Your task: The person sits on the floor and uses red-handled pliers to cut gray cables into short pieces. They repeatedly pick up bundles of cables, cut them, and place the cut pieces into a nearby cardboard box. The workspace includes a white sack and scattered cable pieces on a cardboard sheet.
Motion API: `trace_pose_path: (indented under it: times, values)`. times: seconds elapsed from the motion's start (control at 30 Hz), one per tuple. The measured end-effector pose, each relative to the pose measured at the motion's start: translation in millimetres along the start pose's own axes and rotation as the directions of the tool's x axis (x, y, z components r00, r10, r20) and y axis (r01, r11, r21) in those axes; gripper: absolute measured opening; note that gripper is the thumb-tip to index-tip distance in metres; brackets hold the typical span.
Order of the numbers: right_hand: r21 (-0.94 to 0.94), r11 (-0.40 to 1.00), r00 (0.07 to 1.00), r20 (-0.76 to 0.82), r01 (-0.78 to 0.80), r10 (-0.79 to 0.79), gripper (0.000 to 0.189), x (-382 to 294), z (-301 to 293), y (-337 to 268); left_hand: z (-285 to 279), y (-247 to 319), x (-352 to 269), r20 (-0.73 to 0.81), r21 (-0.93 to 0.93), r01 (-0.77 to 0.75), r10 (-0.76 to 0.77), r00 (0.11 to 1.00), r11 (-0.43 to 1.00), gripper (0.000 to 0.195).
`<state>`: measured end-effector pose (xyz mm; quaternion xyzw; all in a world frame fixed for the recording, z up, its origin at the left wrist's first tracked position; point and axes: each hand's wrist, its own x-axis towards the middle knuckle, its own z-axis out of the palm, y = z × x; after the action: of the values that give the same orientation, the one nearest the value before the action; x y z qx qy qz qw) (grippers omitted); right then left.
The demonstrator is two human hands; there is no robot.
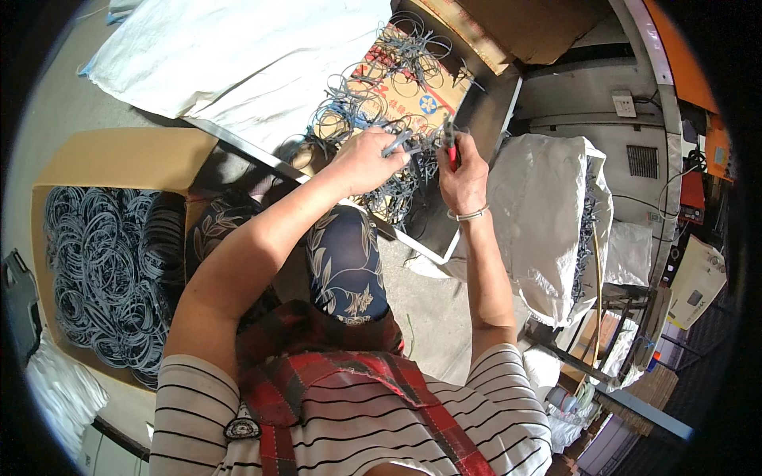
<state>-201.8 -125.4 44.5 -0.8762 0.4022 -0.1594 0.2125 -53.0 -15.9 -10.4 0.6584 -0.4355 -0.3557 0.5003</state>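
My left hand [372,162] is closed around a small bundle of grey rubber or plastic strips [397,143], held over the tray. To its right, my right hand [463,175] grips a cutting hand tool with a red handle [452,157], its tip pointing away from me; the exact kind of tool cannot be told. Under both hands, many thin dark rings and strips [390,199] lie loose in a metal-edged tray [443,260]. A printed cardboard sheet [393,102] lines the tray, with more looped strips [411,53] at its far end.
On the left stands an open cardboard box [119,157] packed with coiled dark rings [107,262]. A large white sack [238,53] covers the tray's far left. Another white sack [530,208], filled with dark pieces, stands at the right, near a wall socket [623,103].
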Motion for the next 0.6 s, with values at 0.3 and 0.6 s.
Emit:
trace_pose_path:
  times: [0.3, 0.6]
  values:
    - [0.197, 0.979, 0.989, 0.130, 0.044, -0.070, 0.021, -8, -10, -11, -2, 2, 3, -0.062, 0.077, 0.101, -0.096, 0.993, 0.992, 0.025]
    - [0.459, 0.881, 0.990, 0.023, 0.113, -0.139, 0.019, -12, -3, -9, -10, 13, 5, 0.292, -0.408, 0.200, -0.079, 0.953, 0.891, 0.022]
